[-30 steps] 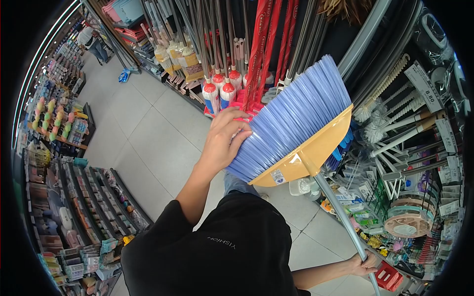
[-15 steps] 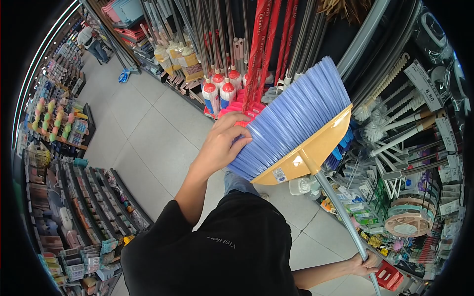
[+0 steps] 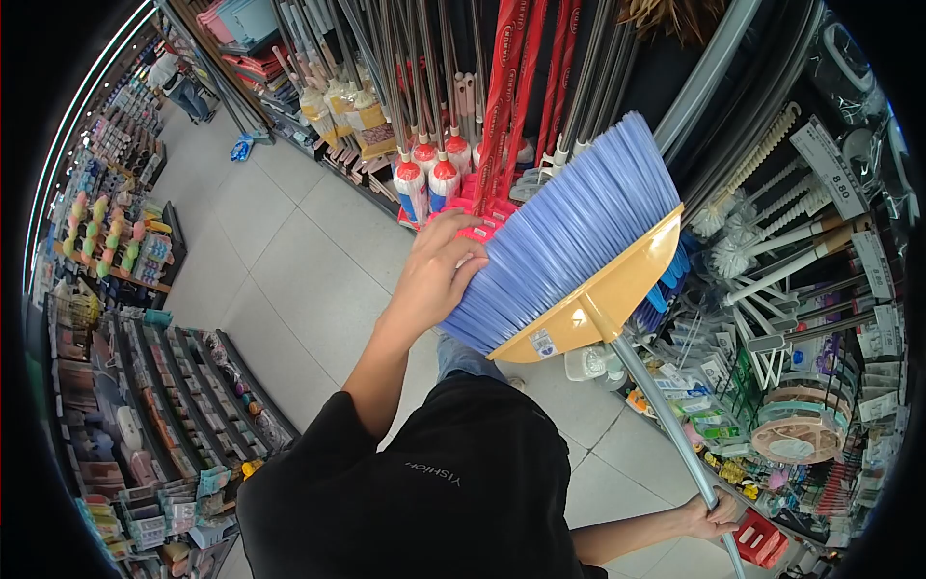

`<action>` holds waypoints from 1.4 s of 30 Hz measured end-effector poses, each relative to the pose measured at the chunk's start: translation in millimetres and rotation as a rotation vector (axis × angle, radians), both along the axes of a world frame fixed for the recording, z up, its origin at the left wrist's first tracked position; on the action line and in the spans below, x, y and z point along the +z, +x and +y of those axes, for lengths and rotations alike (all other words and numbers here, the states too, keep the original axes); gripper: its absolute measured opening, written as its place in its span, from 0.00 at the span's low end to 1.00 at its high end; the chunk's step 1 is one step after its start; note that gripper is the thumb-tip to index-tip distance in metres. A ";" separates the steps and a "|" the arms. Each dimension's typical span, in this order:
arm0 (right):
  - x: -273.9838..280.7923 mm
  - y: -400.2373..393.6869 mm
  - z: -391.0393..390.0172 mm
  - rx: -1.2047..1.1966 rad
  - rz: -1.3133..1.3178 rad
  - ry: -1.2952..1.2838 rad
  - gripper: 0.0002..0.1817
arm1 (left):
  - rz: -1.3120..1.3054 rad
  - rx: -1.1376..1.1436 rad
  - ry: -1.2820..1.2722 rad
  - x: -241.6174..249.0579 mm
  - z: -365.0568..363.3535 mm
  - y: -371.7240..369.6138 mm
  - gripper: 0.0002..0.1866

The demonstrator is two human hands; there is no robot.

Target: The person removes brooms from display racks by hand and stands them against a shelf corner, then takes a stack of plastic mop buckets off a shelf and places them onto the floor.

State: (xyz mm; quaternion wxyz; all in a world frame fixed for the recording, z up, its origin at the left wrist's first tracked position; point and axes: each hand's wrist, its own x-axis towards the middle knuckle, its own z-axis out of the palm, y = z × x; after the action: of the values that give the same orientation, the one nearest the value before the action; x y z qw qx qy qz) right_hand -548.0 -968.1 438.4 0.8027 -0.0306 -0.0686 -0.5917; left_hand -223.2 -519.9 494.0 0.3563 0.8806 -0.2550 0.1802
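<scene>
A broom (image 3: 584, 323) with purple-blue bristles and a yellow head is held up tilted in front of me, bristles toward the upper left. My right hand (image 3: 712, 516), at the lower right, is wrapped round its grey metal handle. At the near end of the bristles (image 3: 574, 232), my left hand (image 3: 439, 270) has its thumb and index finger together on the bristle edge. The other fingers of that hand are bent and slightly apart; exactly how many bristles sit between the fingertips is hidden.
Mops and poles (image 3: 444, 179) stand on a rack ahead. Brushes (image 3: 772, 270) with price tags hang on the right, above a red basket (image 3: 760, 540). Shelves of small packed goods (image 3: 174, 415) are on the left. A person (image 3: 178, 82) is far off in the tiled aisle (image 3: 280, 261).
The broom head has shifted very slightly to the left, and my left hand has moved a little with it. My right hand keeps its hold on the handle.
</scene>
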 end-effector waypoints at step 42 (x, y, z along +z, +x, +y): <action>1.4 2.1 -3.4 -0.007 0.013 -0.001 0.29 | 0.066 -0.100 0.001 -1.3 -5.0 1.9 0.06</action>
State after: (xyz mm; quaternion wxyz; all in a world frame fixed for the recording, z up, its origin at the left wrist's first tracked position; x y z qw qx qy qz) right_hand -545.8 -971.4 439.8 0.8009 -0.0350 -0.0637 -0.5943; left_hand -221.3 -525.0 492.7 0.3724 0.8725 -0.2870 0.1331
